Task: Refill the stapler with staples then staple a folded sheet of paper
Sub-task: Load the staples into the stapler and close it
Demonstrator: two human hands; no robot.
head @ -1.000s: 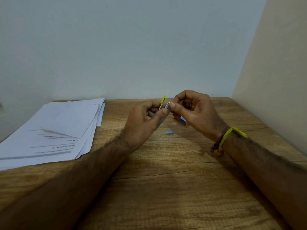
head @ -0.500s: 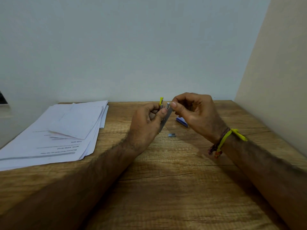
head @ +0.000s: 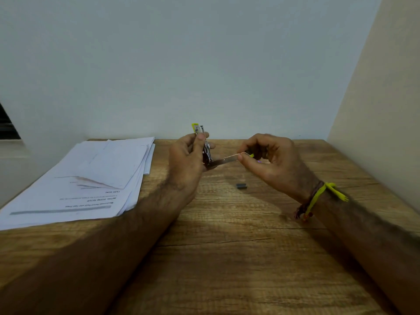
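My left hand (head: 185,159) grips a small metal stapler with yellow trim (head: 201,138), held upright above the table's far middle. Its silver arm (head: 223,160) is swung open to the right, nearly level. My right hand (head: 270,161) pinches the tip of that arm between thumb and fingers, where a bit of yellow shows. A small dark strip of staples (head: 241,186) lies on the wood just below and between the hands. A folded sheet (head: 118,162) rests on top of the paper stack at the left.
A stack of printed papers (head: 75,192) covers the table's left side. The wooden table (head: 227,258) meets a wall at the back and another close on the right. A yellow band circles my right wrist.
The stapler was closed between both hands; now its arm is swung out to the right. My right hand has moved right with the arm's tip, and the left hand lifted the body upright.
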